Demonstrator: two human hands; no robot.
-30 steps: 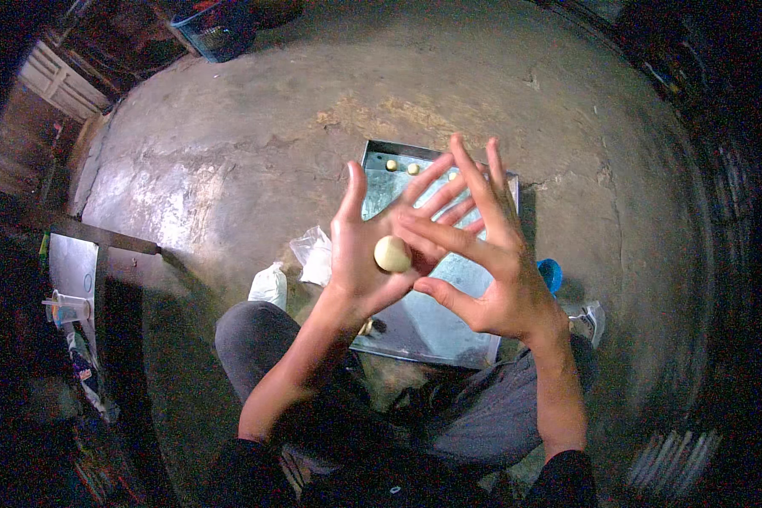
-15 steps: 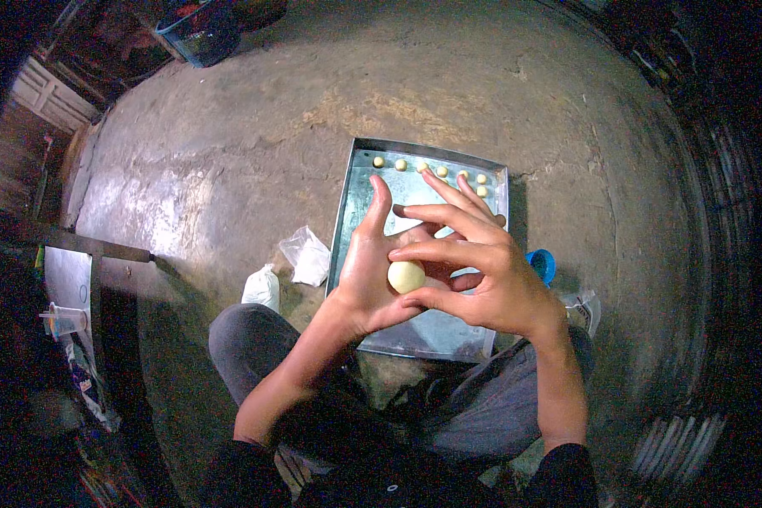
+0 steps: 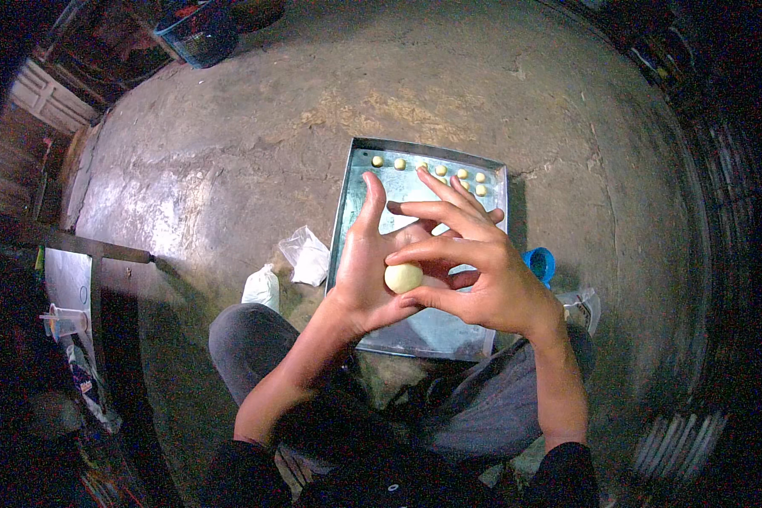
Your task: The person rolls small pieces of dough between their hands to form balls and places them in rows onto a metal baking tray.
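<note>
So it's a worn grey concrete floor (image 3: pixel 229 110) in a dim room. Far left there's a clear plastic cup (image 3: pixel 69 321), then a stuffed white plastic bag (image 3: pixel 262 288) and a see-through crinkly bag (image 3: pixel 307 261) just beside it. Next is the left hand (image 3: pixel 362 271), palm up, thumb sticking well out; its fingers are mostly behind the other hand, so can't tell how far they're spread. A smooth pale yellow ball (image 3: pixel 403 279) sits on that palm. Below is a shallow rectangular metal tray (image 3: pixel 432 336) with small pale yellow balls (image 3: pixel 400 164) along its far edge. The right hand (image 3: pixel 506 288) has thumb and forefinger pinching the ball, other fingers fanned out. Past it, a round blue plastic container (image 3: pixel 539 264). I'd call this step gripping the ball over the palm; moving it from there would need a light, even squeeze.
</note>
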